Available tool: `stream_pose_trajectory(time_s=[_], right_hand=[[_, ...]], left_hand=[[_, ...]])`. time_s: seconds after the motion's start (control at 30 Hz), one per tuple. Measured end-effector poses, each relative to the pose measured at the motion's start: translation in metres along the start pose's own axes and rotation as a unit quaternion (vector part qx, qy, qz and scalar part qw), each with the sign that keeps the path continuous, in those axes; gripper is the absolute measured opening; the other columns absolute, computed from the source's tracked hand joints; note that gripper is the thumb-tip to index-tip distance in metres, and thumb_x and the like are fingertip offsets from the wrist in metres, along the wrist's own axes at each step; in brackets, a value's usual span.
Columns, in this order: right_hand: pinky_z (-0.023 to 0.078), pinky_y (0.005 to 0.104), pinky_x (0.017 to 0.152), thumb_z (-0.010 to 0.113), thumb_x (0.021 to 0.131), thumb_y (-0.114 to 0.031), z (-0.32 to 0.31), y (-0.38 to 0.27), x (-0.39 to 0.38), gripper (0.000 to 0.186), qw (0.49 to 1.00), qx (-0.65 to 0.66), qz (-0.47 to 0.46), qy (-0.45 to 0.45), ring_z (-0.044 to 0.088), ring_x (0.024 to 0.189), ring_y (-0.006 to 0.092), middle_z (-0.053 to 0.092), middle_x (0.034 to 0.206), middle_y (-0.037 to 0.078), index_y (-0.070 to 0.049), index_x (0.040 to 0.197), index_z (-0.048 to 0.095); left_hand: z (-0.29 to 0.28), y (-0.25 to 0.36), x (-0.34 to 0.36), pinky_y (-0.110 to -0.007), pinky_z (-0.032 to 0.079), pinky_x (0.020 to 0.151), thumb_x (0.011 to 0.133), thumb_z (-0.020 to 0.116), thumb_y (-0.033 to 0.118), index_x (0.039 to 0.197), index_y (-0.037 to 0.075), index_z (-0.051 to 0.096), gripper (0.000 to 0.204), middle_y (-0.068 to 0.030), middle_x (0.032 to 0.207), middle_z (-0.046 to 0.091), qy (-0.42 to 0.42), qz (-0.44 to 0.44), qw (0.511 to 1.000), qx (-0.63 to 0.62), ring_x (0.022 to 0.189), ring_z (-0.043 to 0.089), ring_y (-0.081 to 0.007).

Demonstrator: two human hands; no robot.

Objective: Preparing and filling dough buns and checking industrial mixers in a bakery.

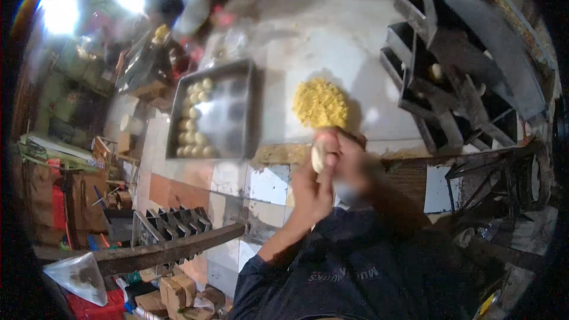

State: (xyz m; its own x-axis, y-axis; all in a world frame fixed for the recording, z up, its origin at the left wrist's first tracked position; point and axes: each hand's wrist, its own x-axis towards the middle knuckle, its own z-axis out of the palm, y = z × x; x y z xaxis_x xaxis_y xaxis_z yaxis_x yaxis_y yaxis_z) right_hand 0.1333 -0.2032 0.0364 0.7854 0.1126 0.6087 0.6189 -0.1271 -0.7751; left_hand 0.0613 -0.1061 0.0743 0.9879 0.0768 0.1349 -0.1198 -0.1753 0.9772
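Note:
Both my hands meet over the front edge of a white worktop (332, 41). A pale lump of dough (318, 155) is pressed between my left hand (312, 186) and my right hand (349, 160), both closed around it. Just beyond the hands lies a round heap of yellow crumbly filling (320, 104) on the worktop. To the left stands a metal tray (237, 112) with several pale dough balls (192, 124) lined along its left side.
Dark metal moulds (427, 77) are stacked at the right of the worktop. More moulds (175, 222) and a metal bar (166, 252) sit below left, above cardboard boxes (175, 290). Cluttered shelves and bright lamps fill the left background.

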Motion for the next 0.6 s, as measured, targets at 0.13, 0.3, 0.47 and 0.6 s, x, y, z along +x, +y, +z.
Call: stream_pose_trajectory(time_s=[0.13,0.3,0.47,0.6], right_hand=[[0.046,0.0410,0.078,0.053,0.089,-0.014,0.072,-0.017,-0.012,0.018,0.995,-0.028,-0.026,-0.096,0.057,0.085,0.0337,0.053,0.091,0.019,0.000,0.098,0.060],[0.047,0.0333,0.075,0.046,0.097,-0.024,0.124,-0.003,-0.044,0.030,0.965,0.128,0.105,-0.203,0.060,0.082,0.0217,0.063,0.089,0.013,0.001,0.102,0.061],[0.051,0.0323,0.063,0.057,0.090,-0.021,0.094,0.048,-0.009,0.025,0.954,-0.110,0.082,-0.266,0.064,0.075,0.0202,0.067,0.085,0.014,0.001,0.096,0.068],[0.047,0.0405,0.089,0.066,0.080,-0.012,0.039,0.134,0.021,0.028,0.927,-0.298,0.096,-0.207,0.061,0.096,0.0336,0.065,0.099,0.020,0.001,0.105,0.065]], left_hand=[[-0.073,-0.039,-0.046,-0.029,0.048,0.082,0.098,0.051,0.021,0.114,-0.002,0.059,0.029,-0.0084,0.107,0.064,0.112,-0.123,0.924,-0.345,0.093,0.062,-0.0152],[-0.098,-0.091,-0.076,-0.032,0.049,0.090,0.098,0.049,0.019,0.117,-0.003,0.056,0.030,-0.0125,0.116,0.060,0.111,-0.118,0.898,-0.409,0.107,0.059,-0.0201],[-0.138,-0.098,-0.053,-0.035,0.050,0.096,0.098,0.048,0.021,0.124,-0.008,0.049,0.039,-0.0186,0.124,0.055,0.025,-0.188,0.826,-0.530,0.113,0.057,-0.0257],[-0.133,-0.077,-0.011,-0.038,0.044,0.101,0.095,0.051,0.024,0.134,-0.009,0.038,0.052,-0.0227,0.133,0.048,0.004,-0.173,0.877,-0.448,0.119,0.053,-0.0291]])
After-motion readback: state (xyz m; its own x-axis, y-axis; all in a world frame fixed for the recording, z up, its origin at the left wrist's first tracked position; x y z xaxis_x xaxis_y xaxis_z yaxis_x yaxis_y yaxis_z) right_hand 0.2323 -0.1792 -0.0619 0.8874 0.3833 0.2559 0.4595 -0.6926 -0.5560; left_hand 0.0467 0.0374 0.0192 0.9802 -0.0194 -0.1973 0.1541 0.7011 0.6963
